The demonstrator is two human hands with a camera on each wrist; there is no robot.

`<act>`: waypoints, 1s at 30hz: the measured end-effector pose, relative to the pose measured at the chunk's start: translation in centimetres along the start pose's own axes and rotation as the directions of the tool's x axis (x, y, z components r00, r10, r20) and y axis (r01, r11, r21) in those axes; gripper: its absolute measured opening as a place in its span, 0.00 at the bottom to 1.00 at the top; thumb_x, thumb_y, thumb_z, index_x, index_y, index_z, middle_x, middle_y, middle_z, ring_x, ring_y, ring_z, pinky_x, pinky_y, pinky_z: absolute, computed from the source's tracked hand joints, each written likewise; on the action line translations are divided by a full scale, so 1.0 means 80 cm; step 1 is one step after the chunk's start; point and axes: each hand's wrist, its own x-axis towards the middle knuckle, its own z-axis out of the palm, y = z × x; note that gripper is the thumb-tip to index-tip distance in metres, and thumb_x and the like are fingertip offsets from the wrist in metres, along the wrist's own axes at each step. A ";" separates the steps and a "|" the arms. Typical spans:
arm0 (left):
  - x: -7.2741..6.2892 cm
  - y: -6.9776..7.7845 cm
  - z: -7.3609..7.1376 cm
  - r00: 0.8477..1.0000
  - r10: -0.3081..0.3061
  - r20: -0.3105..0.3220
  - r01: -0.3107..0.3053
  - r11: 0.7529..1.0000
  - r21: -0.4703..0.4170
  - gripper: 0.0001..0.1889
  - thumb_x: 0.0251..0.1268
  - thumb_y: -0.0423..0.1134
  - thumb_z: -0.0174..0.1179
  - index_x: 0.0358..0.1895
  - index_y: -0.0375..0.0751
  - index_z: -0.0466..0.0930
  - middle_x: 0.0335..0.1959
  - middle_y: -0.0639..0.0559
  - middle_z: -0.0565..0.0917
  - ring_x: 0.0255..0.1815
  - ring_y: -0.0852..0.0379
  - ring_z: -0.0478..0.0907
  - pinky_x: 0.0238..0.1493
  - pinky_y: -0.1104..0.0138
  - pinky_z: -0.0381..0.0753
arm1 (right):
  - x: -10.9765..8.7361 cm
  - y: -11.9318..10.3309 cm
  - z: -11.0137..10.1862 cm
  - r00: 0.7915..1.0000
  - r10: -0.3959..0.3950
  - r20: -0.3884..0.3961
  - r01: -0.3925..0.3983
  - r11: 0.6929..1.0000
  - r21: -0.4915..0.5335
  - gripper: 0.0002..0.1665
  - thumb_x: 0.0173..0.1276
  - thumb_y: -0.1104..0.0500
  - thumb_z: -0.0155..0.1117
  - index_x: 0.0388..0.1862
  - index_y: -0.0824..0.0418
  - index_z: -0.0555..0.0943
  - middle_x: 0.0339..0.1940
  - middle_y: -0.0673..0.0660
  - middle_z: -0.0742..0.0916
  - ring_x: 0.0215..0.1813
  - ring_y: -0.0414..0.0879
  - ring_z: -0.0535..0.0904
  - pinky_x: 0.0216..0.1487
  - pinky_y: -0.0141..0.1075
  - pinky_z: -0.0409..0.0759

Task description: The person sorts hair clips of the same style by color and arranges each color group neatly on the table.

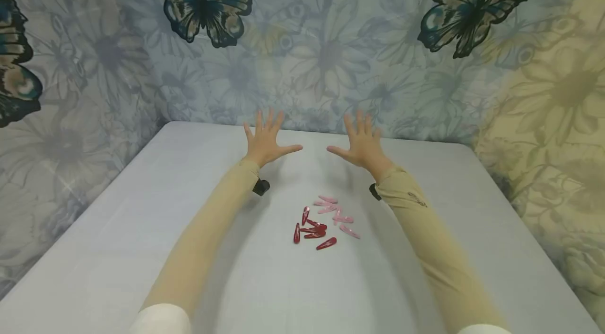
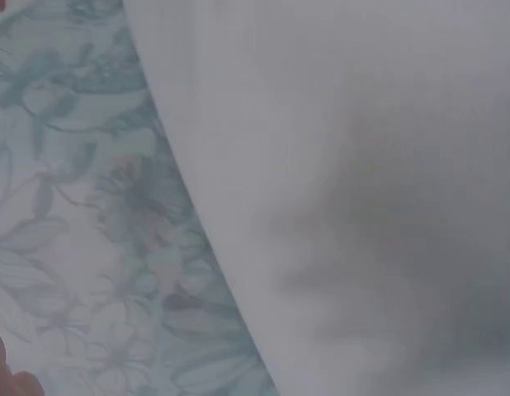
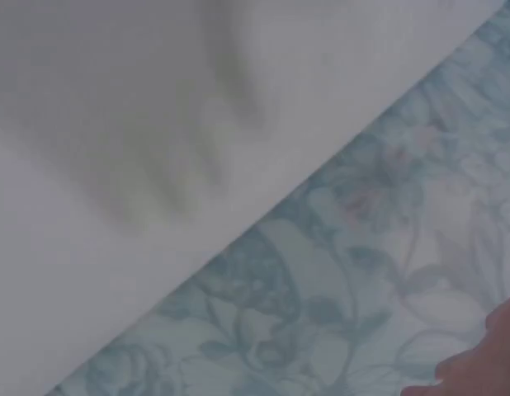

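Note:
My left hand is held out near the table's far edge, fingers spread and straight, holding nothing. Opposite it, my right hand is spread the same way, also with nothing in it, the two thumbs pointing at each other. Nearer to me, between the forearms, lie several dark red snap hair clips in a loose cluster. Just behind and to their right are several pink snap hair clips. Each wrist view catches only a bit of fingers, at the lower left and the lower right.
A white table spreads under both arms. Fabric or wallpaper with butterflies and flowers stands along its far edge and sides. Small dark wrist cameras sit under the sleeves, and the hands' shadows fall on the table.

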 end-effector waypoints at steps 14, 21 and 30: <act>-0.064 0.018 -0.008 0.997 0.071 -0.029 -0.077 0.907 -0.415 0.55 0.55 0.64 0.65 0.79 0.60 0.38 0.82 0.54 0.41 0.82 0.39 0.33 0.72 0.32 0.35 | -0.050 -0.022 0.012 0.989 -0.062 -0.135 0.108 0.925 0.363 0.62 0.66 0.22 0.39 0.80 0.64 0.40 0.80 0.71 0.44 0.80 0.71 0.37 0.74 0.69 0.45; -0.082 0.006 0.014 0.979 0.196 0.059 -0.105 0.728 -0.677 0.52 0.56 0.58 0.68 0.79 0.57 0.45 0.82 0.51 0.46 0.82 0.46 0.43 0.77 0.43 0.47 | -0.073 -0.027 0.036 0.984 -0.134 -0.116 0.177 0.721 0.670 0.55 0.75 0.34 0.43 0.78 0.68 0.33 0.81 0.68 0.41 0.81 0.65 0.34 0.78 0.60 0.36; -0.111 0.007 0.055 0.973 0.221 0.072 -0.099 0.674 -0.732 0.44 0.56 0.51 0.70 0.76 0.50 0.59 0.77 0.48 0.62 0.73 0.38 0.59 0.69 0.39 0.61 | -0.103 -0.044 0.058 0.976 -0.157 -0.149 0.213 0.582 0.785 0.60 0.71 0.26 0.39 0.78 0.70 0.37 0.80 0.72 0.47 0.81 0.68 0.39 0.76 0.65 0.39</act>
